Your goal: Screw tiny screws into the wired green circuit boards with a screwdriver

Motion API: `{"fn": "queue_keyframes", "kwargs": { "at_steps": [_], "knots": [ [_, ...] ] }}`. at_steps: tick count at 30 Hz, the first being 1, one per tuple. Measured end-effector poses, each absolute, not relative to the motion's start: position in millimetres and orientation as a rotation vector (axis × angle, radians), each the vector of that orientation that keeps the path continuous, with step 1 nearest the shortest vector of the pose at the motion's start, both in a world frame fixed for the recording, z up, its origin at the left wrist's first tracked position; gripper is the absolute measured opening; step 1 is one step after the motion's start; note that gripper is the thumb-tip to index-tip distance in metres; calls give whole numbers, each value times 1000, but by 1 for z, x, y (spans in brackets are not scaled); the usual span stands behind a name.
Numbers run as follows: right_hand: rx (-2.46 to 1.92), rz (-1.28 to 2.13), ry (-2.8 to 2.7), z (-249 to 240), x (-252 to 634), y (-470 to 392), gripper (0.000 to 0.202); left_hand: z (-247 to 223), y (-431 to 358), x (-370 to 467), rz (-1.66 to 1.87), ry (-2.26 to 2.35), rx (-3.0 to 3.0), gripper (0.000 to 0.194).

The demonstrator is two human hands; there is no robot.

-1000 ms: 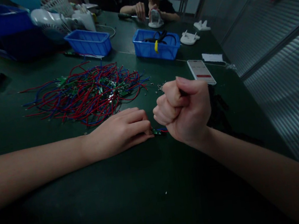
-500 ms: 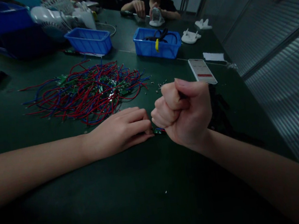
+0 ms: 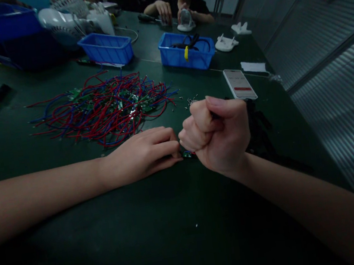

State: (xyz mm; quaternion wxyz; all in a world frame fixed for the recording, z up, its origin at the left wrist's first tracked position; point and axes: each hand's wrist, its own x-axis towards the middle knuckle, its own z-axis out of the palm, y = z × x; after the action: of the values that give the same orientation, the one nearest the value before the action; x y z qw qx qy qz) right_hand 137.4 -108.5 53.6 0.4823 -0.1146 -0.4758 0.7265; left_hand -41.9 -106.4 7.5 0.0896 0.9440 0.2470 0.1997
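Note:
My left hand [image 3: 144, 154] lies low over the table, its fingers closed at the end of a small green circuit board [image 3: 187, 153] with red and blue wires. Most of that board is hidden by my two hands. Just right of it, my right hand [image 3: 218, 133] is raised in a tight fist, thumb on top. Whatever the fist grips is hidden. Beyond my left hand spreads a tangled pile of green circuit boards with red and blue wires [image 3: 105, 109]. Several small screws [image 3: 191, 101] lie behind my right fist.
Two blue bins [image 3: 107, 50] [image 3: 186, 57] stand farther back, the right one holding a black cable. A phone [image 3: 240, 83] and white plastic parts [image 3: 225, 43] lie at right. Dark parts [image 3: 263, 130] sit beside my right wrist. Across the table, a person holds a screwdriver [image 3: 147, 18].
Both my hands stay in nearly the same place; my right thumb has dipped very slightly. Across the table, the other person's screwdriver has shifted a little to the left.

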Motion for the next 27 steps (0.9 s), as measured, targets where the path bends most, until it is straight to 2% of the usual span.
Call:
{"fn": "queue_keyframes", "kwargs": {
  "at_steps": [27],
  "knots": [
    [-342,1782,-885,53,144,-90,52,14,-109,-39,519,755,2846,14]
  ]
}}
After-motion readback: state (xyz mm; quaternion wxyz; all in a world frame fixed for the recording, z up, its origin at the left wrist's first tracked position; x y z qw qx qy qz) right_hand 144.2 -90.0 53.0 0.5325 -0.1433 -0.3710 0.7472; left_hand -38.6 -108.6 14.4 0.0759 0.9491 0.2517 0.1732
